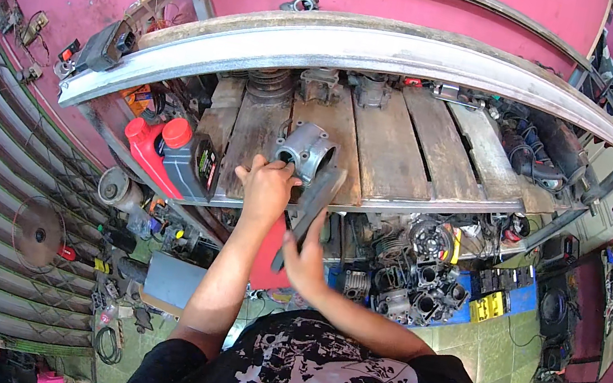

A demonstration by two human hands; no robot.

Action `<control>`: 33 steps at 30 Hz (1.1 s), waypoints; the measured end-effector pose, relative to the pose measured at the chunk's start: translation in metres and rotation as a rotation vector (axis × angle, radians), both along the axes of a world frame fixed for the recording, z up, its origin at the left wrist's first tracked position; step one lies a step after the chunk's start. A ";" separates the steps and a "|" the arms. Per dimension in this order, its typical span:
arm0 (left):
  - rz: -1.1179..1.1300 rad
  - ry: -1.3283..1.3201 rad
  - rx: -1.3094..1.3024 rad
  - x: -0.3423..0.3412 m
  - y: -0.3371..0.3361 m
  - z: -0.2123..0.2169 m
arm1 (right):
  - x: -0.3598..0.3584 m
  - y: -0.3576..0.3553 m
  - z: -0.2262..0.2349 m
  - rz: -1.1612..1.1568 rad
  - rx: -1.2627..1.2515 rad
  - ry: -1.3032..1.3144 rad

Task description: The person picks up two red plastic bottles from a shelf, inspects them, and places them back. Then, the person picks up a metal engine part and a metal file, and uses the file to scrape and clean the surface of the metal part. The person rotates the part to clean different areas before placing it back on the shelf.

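Observation:
A grey metal engine cylinder (305,144) lies on its side on the wooden planks of the bench, near the front edge, its round bore facing right. My left hand (268,189) grips its near left side, fingers bent over the metal. In my right hand (302,261) is a long, flat, dark bar-shaped tool (318,200), held by its lower part. The tool slants upward, and its upper end lies against or just in front of the cylinder's open end; contact cannot be made out. Part of the bore is hidden behind it.
Red and dark plastic bottles (190,161) stand left of my left hand. More engine cylinders (269,86) line the back of the planks (388,144). A power tool (530,157) lies at the right. Below are several metal engine parts (420,290) and a fan (38,234).

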State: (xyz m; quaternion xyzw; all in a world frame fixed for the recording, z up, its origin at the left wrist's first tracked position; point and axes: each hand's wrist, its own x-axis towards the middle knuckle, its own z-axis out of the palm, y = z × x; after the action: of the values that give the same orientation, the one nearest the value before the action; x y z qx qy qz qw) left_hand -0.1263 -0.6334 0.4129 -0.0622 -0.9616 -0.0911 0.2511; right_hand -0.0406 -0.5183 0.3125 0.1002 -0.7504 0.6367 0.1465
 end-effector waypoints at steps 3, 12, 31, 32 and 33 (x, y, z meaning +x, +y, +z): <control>-0.024 0.059 0.031 -0.002 -0.009 -0.007 | 0.018 0.026 0.040 0.131 -0.055 -0.119; -0.032 0.100 0.031 -0.007 -0.002 -0.010 | -0.046 0.023 0.056 -0.109 0.023 -0.026; 0.018 0.076 0.054 0.002 -0.003 -0.014 | 0.022 0.076 0.021 0.168 0.172 0.077; -0.002 0.017 0.091 0.006 -0.005 -0.018 | 0.019 0.091 0.031 0.248 -0.038 -0.079; 0.023 -0.002 0.097 0.011 0.001 -0.020 | 0.006 0.104 0.039 0.029 0.251 0.220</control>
State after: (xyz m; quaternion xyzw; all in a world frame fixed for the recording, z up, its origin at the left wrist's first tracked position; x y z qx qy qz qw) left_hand -0.1152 -0.6326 0.3931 -0.0387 -0.9570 -0.1346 0.2541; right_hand -0.0349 -0.4148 0.3511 0.1977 -0.8019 0.5251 0.2051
